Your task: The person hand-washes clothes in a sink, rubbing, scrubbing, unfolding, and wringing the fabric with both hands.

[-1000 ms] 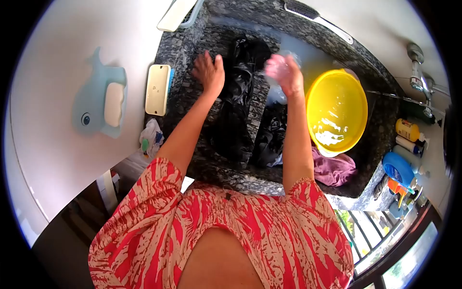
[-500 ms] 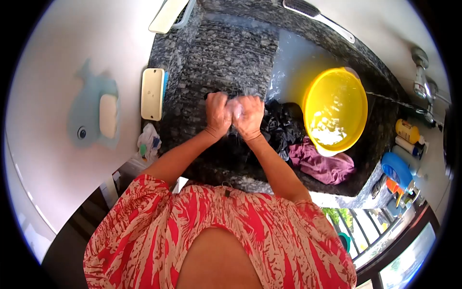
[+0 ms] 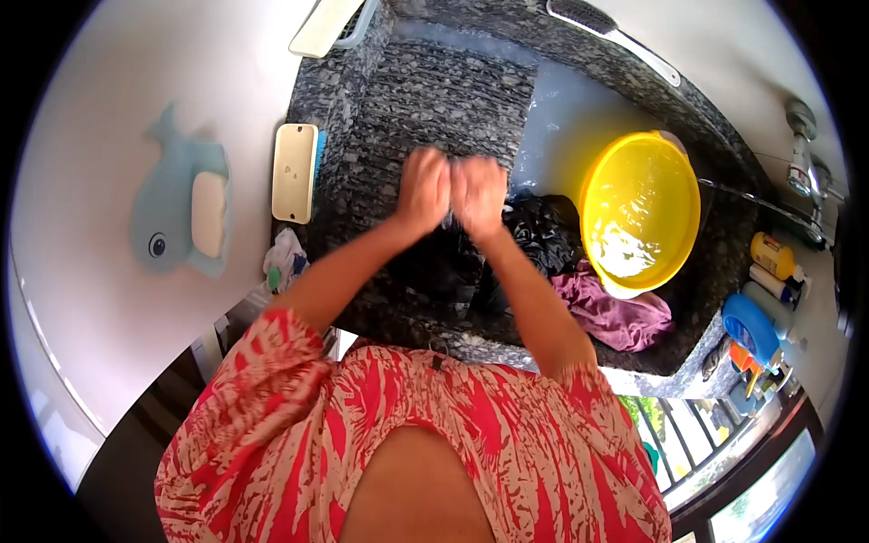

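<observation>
The left hand (image 3: 424, 192) and right hand (image 3: 480, 195) are curled side by side over the ridged stone slab (image 3: 444, 100), thumbs inward; blur hides whether they pinch anything. Dark cloth (image 3: 439, 267) lies just below the wrists. One black cloth heap (image 3: 545, 237) sits between the right hand and one yellow basin (image 3: 641, 204) of water, standing in the way on that side; one purple cloth (image 3: 625, 317) lies against the basin's near edge. A thin stream of water runs from the tap (image 3: 800, 172) toward the basin. Around them are one white-handled brush (image 3: 625, 41) on the far rim, one cream brush (image 3: 295, 174) with blue bristles at the left, and one whale-shaped holder (image 3: 163, 213) with one soap bar (image 3: 209, 214). One yellow bottle (image 3: 772, 256) and one blue container (image 3: 749, 328) bear labels too small to read
</observation>
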{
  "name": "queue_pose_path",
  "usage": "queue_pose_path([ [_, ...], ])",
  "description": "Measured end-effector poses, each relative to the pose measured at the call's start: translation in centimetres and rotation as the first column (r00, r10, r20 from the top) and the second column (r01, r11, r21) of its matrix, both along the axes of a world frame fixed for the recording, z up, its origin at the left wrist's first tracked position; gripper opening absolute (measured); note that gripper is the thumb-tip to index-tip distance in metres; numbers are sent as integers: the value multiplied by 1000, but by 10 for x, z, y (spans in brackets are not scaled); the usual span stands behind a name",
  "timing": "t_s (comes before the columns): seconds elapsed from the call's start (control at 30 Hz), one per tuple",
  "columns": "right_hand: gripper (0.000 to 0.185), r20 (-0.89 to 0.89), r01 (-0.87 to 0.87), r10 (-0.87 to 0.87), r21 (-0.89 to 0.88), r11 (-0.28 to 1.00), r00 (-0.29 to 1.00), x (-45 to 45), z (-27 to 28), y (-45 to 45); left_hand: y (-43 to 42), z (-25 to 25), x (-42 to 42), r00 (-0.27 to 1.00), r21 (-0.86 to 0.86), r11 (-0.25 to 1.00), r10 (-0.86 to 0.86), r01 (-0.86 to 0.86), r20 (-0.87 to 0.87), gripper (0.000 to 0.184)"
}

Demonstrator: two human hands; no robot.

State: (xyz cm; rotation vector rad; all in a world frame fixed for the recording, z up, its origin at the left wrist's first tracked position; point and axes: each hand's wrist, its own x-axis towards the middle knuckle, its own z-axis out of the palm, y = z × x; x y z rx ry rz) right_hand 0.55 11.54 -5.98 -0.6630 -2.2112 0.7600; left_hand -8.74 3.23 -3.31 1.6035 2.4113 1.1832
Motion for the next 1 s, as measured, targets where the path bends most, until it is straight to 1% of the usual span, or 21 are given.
queue_pose_path([
  [0.03,18,192,51,-59,48,998,980,-20,-7,21,21,-9,-23,999,-200,980,1,-11,-48,12],
  [0.07,24,299,183,-170,-15,983,939,-42,-1,40,49,-14,-37,983,-190,975,82,-113,-162,14],
  [0.13,25,287,292,-284,13,956,915,-70,-5,69,86,-20,-53,945,-59,970,213,-234,-250,23],
  [0.23,24,208,287,-299,88,954,931,-63,0,63,79,-24,-46,844,-242,860,319,-449,-432,34],
  [0.27,22,178,274,-252,-110,955,951,-51,6,48,66,-33,-36,890,-234,870,374,-434,-261,48],
  [0.3,21,132,248,-217,-300,921,967,-35,22,28,50,12,-22,930,-333,904,332,-266,156,41],
  [0.33,19,8,145,-148,-272,951,989,-15,29,7,27,21,-6,908,-28,981,187,-190,375,32],
  [0.37,18,-104,43,-70,-238,970,992,6,30,-12,0,13,8,971,54,988,131,-145,202,23],
  [0.4,17,-17,-12,9,-180,984,1000,18,32,-19,-23,16,14,985,-47,999,-3,12,175,20],
  [0.43,17,68,-75,84,-124,989,994,20,31,-19,-20,13,8,990,-47,997,-55,62,131,18],
  [0.47,20,23,21,-20,-59,998,1000,-2,17,-3,-2,0,-7,999,-125,992,-4,10,46,18],
  [0.53,31,327,196,-174,-35,980,929,-45,6,39,53,-14,-43,986,-308,943,87,-127,-143,20],
  [0.6,32,259,276,-274,29,961,926,-69,-5,66,85,-19,-55,949,-150,959,201,-242,-244,23],
  [0.7,28,105,314,-315,24,949,943,-63,2,60,80,-14,-48,889,-175,915,284,-363,-360,27],
  [0.73,25,125,299,-282,-151,942,951,-52,16,46,67,-8,-36,903,-263,895,265,-361,-338,32],
  [0.77,23,137,283,-251,-318,905,958,-34,32,28,54,-1,-24,937,-323,890,349,-323,26,30],
  [0.8,20,-45,147,-172,-339,929,984,-13,38,9,32,9,-10,959,-13,982,188,-189,212,28],
  [0.83,17,-219,9,-89,-340,940,972,9,42,-9,8,23,7,985,69,991,108,-118,136,24],
  [0.9,14,-56,-108,98,-225,968,994,30,36,-23,-27,14,16,984,-56,994,-79,89,157,21],
  [0.97,24,-27,63,-65,-82,995,997,-16,12,9,15,-15,-18,999,-73,997,0,3,32,22],
  [1.0,28,150,169,-157,-66,983,976,-36,3,27,39,-18,-33,993,-209,972,97,-110,-72,22],
])
